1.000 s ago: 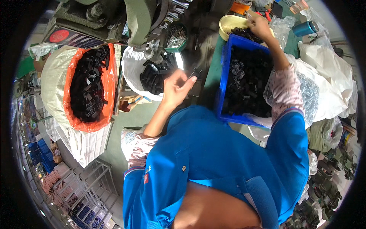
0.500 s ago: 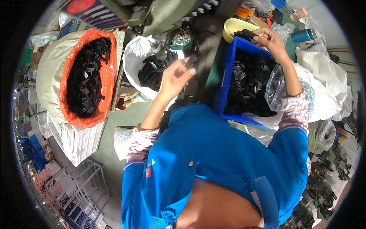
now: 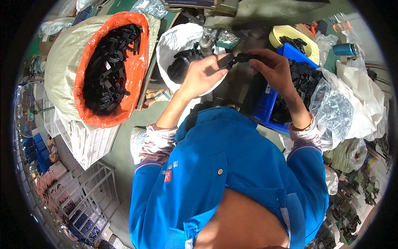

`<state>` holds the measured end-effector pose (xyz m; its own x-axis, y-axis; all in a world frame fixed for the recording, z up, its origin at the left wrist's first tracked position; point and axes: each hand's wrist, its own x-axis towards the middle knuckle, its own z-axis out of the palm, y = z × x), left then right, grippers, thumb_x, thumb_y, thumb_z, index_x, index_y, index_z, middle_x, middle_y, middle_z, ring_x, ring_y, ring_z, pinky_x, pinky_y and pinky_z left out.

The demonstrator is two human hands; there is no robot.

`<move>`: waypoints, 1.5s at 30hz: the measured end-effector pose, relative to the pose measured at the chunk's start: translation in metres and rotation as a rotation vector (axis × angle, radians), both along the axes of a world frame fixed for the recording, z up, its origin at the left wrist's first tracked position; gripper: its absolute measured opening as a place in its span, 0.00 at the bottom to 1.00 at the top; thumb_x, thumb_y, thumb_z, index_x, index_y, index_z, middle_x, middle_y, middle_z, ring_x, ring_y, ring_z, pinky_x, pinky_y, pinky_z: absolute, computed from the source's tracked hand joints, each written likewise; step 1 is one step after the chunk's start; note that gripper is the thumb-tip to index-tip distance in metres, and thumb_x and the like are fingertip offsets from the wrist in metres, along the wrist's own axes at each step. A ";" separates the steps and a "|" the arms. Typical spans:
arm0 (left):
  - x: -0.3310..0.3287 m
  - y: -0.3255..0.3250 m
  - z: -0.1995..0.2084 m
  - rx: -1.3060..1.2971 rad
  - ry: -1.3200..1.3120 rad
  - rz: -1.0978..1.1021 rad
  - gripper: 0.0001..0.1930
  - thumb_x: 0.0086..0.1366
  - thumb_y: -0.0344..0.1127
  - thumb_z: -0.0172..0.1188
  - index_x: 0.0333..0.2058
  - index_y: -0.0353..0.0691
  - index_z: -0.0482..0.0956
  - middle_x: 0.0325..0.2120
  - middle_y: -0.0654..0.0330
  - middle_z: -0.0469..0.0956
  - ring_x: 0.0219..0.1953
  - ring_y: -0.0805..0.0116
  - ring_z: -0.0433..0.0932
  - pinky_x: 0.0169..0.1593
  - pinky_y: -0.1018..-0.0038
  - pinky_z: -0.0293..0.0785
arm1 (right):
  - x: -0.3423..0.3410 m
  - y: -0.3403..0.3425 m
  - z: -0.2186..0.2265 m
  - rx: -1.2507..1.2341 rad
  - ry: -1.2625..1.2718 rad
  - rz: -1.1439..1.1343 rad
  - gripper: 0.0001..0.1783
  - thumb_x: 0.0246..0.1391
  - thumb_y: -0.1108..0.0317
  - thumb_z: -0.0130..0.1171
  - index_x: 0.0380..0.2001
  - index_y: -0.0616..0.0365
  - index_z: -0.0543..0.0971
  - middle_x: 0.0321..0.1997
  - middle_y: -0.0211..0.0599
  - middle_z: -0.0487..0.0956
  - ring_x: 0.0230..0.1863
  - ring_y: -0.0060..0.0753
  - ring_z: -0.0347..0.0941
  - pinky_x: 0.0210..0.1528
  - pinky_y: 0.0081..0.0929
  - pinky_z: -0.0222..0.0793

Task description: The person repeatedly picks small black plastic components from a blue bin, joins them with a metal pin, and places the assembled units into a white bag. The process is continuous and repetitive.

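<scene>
The left hand [image 3: 203, 75] grips a black part [image 3: 225, 62] between thumb and fingers; the part projects from the fingertips toward the right hand [image 3: 273, 69]. The right hand pinches a second black part [image 3: 243, 57], whose end appears to meet the first. Both parts are left of the blue crate [image 3: 266, 107]. A white bag [image 3: 165, 46] stands farther left of the crate.

Seeing a blocky black part [image 3: 225, 62] pinched in left hand [image 3: 202, 75], tilted, and a slimmer black part [image 3: 243, 57] with uneven outline in right hand [image 3: 273, 68], roughly crosswise. Meeting end to end, far centre; can't tell if joined.
</scene>
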<state>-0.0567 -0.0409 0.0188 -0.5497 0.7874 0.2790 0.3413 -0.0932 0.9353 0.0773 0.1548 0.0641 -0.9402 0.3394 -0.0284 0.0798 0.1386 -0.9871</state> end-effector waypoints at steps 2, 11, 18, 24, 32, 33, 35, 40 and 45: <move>-0.008 -0.006 0.004 -0.007 0.048 -0.007 0.14 0.54 0.26 0.64 0.23 0.35 0.64 0.44 0.49 0.78 0.38 0.72 0.78 0.38 0.75 0.74 | -0.008 -0.008 0.000 0.052 -0.006 0.006 0.15 0.55 0.74 0.59 0.46 0.62 0.76 0.31 0.29 0.78 0.29 0.14 0.70 0.31 0.13 0.66; -0.039 -0.023 0.009 -0.022 0.301 -0.026 0.14 0.50 0.25 0.64 0.18 0.35 0.65 0.43 0.46 0.78 0.26 0.66 0.73 0.32 0.72 0.71 | -0.040 -0.032 -0.010 0.323 0.051 0.005 0.13 0.50 0.74 0.61 0.42 0.61 0.79 0.32 0.36 0.77 0.28 0.20 0.72 0.30 0.18 0.68; -0.070 -0.025 0.021 -0.102 0.584 -0.084 0.08 0.52 0.29 0.62 0.28 0.30 0.77 0.40 0.50 0.79 0.29 0.56 0.76 0.35 0.68 0.73 | -0.063 -0.050 -0.019 0.464 0.160 -0.079 0.15 0.47 0.73 0.64 0.41 0.58 0.79 0.36 0.42 0.79 0.29 0.28 0.76 0.29 0.23 0.71; -0.104 -0.019 0.036 -0.070 0.737 -0.126 0.12 0.52 0.28 0.62 0.35 0.29 0.78 0.36 0.51 0.79 0.30 0.56 0.77 0.35 0.68 0.74 | -0.082 -0.055 -0.021 0.607 0.265 -0.171 0.14 0.49 0.78 0.61 0.42 0.63 0.79 0.37 0.37 0.79 0.31 0.21 0.75 0.33 0.17 0.71; -0.128 -0.007 0.039 -0.082 0.684 -0.158 0.17 0.50 0.29 0.64 0.41 0.34 0.78 0.24 0.54 0.76 0.26 0.56 0.75 0.31 0.69 0.72 | -0.096 -0.044 -0.035 0.966 0.259 -0.171 0.13 0.50 0.73 0.62 0.41 0.60 0.79 0.34 0.36 0.80 0.32 0.26 0.76 0.34 0.23 0.72; -0.129 -0.006 0.041 -0.096 0.690 -0.173 0.17 0.50 0.30 0.64 0.42 0.35 0.78 0.24 0.54 0.76 0.26 0.56 0.76 0.31 0.69 0.72 | -0.094 -0.043 -0.037 0.942 0.240 -0.175 0.13 0.50 0.75 0.62 0.41 0.62 0.79 0.33 0.35 0.80 0.31 0.23 0.75 0.33 0.21 0.72; -0.129 -0.006 0.045 -0.130 0.702 -0.197 0.18 0.51 0.31 0.64 0.43 0.37 0.77 0.23 0.55 0.75 0.27 0.56 0.76 0.31 0.69 0.72 | -0.092 -0.045 -0.036 0.775 0.160 -0.202 0.13 0.50 0.76 0.61 0.41 0.64 0.78 0.32 0.33 0.80 0.29 0.18 0.73 0.30 0.17 0.71; -0.131 0.001 0.031 -0.172 0.636 -0.211 0.20 0.52 0.36 0.65 0.46 0.44 0.77 0.21 0.56 0.73 0.25 0.58 0.75 0.30 0.68 0.69 | -0.095 -0.046 -0.038 0.423 0.113 -0.254 0.13 0.52 0.75 0.60 0.42 0.63 0.78 0.29 0.30 0.78 0.26 0.16 0.70 0.28 0.15 0.67; -0.141 0.007 0.029 -0.388 0.562 -0.302 0.17 0.54 0.39 0.63 0.44 0.46 0.77 0.22 0.54 0.74 0.25 0.57 0.75 0.30 0.68 0.69 | -0.100 -0.038 -0.042 0.312 -0.027 -0.169 0.14 0.53 0.73 0.61 0.44 0.64 0.78 0.29 0.30 0.78 0.26 0.15 0.70 0.29 0.15 0.67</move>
<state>-0.1975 -0.0343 0.0473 -0.1501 0.9806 0.1261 0.7897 0.0422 0.6120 -0.0230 0.1167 0.0216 -0.8703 0.4864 0.0770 0.1533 0.4161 -0.8963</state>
